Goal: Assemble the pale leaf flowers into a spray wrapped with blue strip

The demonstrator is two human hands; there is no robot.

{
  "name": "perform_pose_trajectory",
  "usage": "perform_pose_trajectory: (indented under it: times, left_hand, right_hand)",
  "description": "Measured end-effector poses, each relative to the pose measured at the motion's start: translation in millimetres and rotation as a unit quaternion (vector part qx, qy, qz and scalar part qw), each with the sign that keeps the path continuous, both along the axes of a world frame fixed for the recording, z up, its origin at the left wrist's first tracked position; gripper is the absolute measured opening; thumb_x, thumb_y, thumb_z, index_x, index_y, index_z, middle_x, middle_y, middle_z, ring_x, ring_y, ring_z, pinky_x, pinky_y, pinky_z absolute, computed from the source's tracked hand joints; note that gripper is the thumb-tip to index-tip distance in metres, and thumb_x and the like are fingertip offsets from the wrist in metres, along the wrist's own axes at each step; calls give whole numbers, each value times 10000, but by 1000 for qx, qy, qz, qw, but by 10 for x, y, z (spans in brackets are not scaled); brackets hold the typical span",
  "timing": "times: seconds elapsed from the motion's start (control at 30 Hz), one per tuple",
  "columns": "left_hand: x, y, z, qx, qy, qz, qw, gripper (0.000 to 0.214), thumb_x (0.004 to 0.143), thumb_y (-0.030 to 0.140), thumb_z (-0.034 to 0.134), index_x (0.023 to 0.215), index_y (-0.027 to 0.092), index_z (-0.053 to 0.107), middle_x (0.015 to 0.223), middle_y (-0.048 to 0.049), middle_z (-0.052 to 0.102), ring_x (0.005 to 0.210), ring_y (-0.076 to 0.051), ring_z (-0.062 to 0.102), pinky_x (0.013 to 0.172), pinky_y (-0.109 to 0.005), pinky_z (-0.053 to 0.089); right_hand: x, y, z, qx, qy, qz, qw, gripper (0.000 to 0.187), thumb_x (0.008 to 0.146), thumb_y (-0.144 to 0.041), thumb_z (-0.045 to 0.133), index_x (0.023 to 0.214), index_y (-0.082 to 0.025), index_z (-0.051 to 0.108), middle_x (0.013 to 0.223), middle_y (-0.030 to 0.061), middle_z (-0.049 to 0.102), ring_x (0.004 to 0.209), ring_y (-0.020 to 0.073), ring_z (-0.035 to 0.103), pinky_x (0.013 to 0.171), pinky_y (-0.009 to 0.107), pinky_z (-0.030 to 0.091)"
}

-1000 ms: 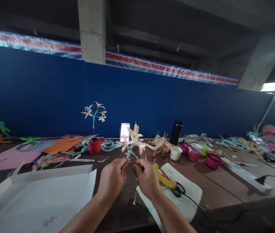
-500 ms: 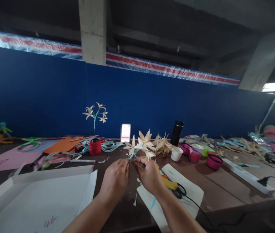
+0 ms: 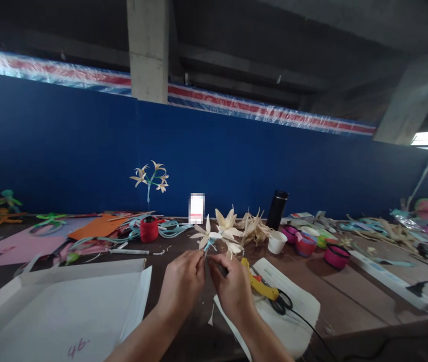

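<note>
A small spray of cream artificial flowers (image 3: 221,231) stands upright in front of me, its stem wrapped in light blue near the blooms. My left hand (image 3: 184,276) is closed, thumb and fingertips pinched on that stem just under the petals. My right hand (image 3: 232,279) is beside it with fingers curled and their tips close together at the stem; whatever lies between them is too small to make out. Just right of the right hand, a yellow glue gun (image 3: 264,289) and black-handled scissors (image 3: 283,301) lie on a paper sheet (image 3: 304,314).
A white box lid (image 3: 66,301) lies at left. Behind are a finished-looking flower stem (image 3: 149,188), a red pot (image 3: 149,230), dried husks (image 3: 253,226), a white cup (image 3: 276,242), a black bottle (image 3: 277,210) and pink pots (image 3: 336,256). A power strip (image 3: 391,279) is at right.
The flower spray has dropped slightly and turned a little between my hands. My right fingers have shifted a bit lower along the stem. The whole view has shifted slightly.
</note>
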State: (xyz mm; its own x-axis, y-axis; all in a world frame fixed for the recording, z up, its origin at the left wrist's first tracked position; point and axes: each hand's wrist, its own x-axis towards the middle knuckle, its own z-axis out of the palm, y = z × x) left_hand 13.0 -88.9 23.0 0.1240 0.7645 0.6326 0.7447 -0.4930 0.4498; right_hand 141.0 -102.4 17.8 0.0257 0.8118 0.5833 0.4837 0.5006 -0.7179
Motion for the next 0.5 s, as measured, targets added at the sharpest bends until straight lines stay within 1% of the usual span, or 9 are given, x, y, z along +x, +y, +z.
perform_pose_trajectory:
  times: [0.07,0.17,0.33,0.5]
  left_hand:
    - [-8,-9,42,-24,-23,-8,999,230,818,199,440,811,212,670,822,-31,704,734,-151,632,677,-233,436]
    - [-15,-31,95,-64,-58,-21,996,230,811,222,455,774,217,681,780,-11,708,702,-138,627,644,-211,416]
    - [6,-49,127,-83,-107,-31,990,231,803,245,476,718,222,689,756,-2,706,688,-133,621,629,-206,399]
    - [31,-28,118,-106,-135,-28,985,237,792,264,482,700,217,695,694,12,698,629,-126,603,610,-205,401]
  right_hand:
    - [-11,-11,-14,6,2,-18,1000,152,793,-194,539,836,-176,683,797,43,664,745,169,598,691,232,422]
    - [-14,-29,-13,11,13,-25,1000,153,793,-214,536,804,-163,680,744,43,648,699,169,588,649,231,422]
    - [-25,-55,-25,7,25,-27,999,176,820,-240,514,847,-166,672,771,49,643,725,174,588,672,240,430]
    - [-60,-45,-98,30,4,-51,998,170,831,-250,511,863,-174,660,790,54,626,747,179,579,693,254,424]
